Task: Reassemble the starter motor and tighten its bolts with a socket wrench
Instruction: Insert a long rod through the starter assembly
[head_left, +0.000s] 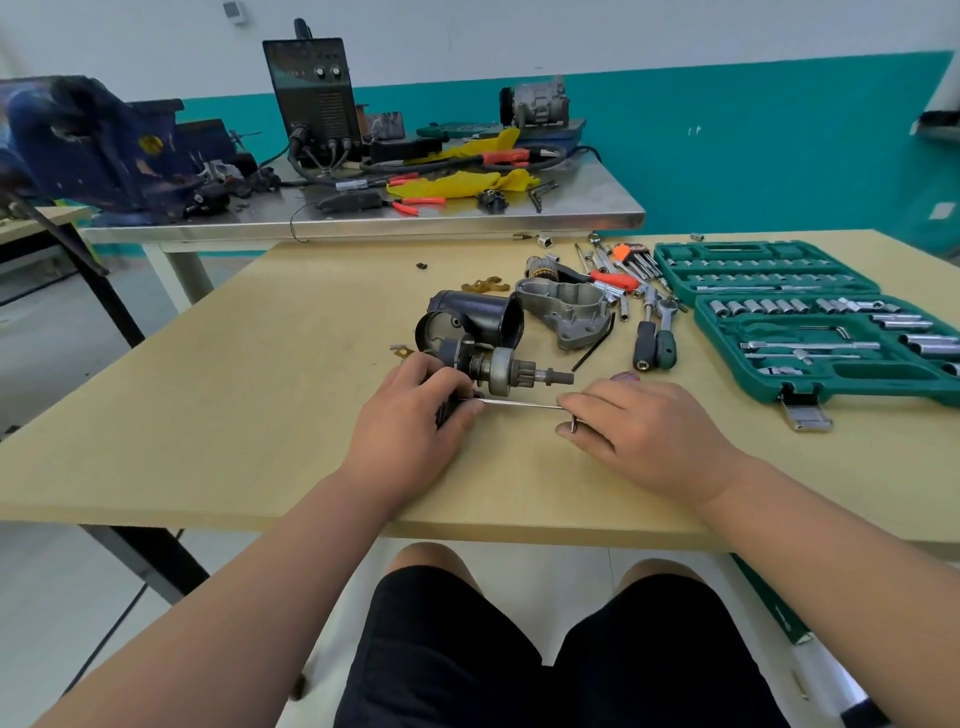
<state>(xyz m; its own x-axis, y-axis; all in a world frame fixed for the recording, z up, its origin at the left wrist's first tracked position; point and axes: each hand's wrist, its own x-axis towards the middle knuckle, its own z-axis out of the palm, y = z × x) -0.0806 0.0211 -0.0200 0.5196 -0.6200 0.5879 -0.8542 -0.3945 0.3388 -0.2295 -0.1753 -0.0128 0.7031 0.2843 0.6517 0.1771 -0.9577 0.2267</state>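
Open across the left half of the table (208, 415). Blocked at centre by black housing (478, 317), grey end cover (576, 312) and drive assembly (498, 366) gripped by left hand (410, 415). Crowded at right with loose wrenches (655, 338) and socket case (727, 364); narrow lane between right hand (649, 431), pinching a thin rod (519, 404), and case.

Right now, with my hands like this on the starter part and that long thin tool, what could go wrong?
1. The long thin tool is pinched only at its far end by the right hand; it could slip off and jab the left hand gripping right at its tip.
2. The geared shaft assembly is steadied by that hand alone, unclamped, so it may twist and knock the black housing just behind it.
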